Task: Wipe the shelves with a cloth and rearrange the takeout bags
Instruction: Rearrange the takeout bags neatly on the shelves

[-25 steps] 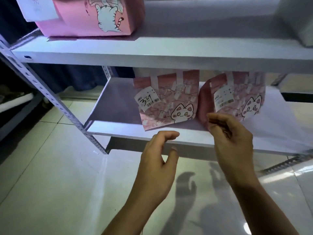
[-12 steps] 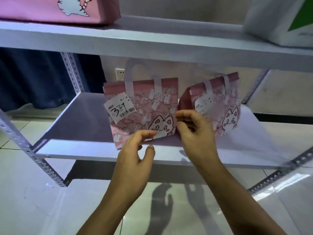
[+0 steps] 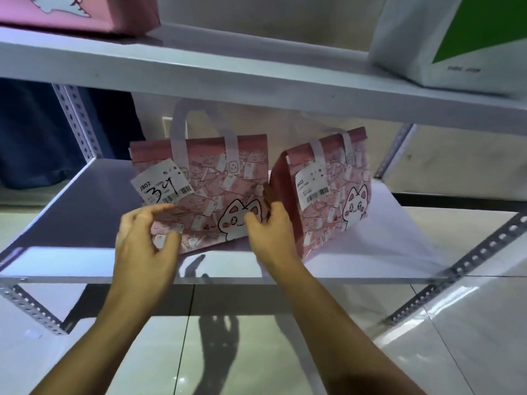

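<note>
Because the pink cat-print takeout bag [image 3: 211, 195] on the lower shelf [image 3: 85, 263] looks light, soft and easily creased, I grasp its lower corners, my left hand [image 3: 145, 246] curled on one, my right hand [image 3: 271, 235] pinching the other.

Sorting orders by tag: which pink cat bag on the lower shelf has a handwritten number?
The left pink cat bag: its tag has "34" handwritten; the right bag shows only print.
</note>
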A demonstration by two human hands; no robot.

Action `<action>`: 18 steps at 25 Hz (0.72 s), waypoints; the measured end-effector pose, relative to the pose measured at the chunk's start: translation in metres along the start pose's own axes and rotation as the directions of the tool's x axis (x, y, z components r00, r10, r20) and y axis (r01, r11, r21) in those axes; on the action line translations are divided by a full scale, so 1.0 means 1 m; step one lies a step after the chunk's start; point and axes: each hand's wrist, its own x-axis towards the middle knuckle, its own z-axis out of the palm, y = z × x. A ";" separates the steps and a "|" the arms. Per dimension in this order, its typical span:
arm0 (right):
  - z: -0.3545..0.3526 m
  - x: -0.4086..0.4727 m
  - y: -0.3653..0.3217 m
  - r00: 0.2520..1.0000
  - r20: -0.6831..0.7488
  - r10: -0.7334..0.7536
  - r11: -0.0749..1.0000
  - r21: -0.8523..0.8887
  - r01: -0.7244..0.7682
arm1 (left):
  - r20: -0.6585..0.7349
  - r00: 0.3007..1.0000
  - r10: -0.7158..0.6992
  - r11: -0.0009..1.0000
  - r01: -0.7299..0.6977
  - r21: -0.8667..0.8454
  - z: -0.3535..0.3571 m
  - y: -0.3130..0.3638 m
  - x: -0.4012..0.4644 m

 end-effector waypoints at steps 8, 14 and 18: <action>0.017 0.022 0.005 0.987 -0.008 0.159 0.987 0.041 -0.158 | 0.014 0.976 -0.220 0.974 0.218 0.061 0.007 -0.009 0.014; 0.019 0.025 0.004 0.990 -0.034 0.136 0.978 0.165 -0.129 | 0.002 0.971 -0.238 0.968 0.237 -0.083 0.006 -0.015 0.016; 0.017 0.011 0.015 0.991 -0.133 -0.025 0.990 0.137 0.044 | 0.004 0.966 -0.260 0.938 0.253 -0.237 -0.004 -0.030 0.009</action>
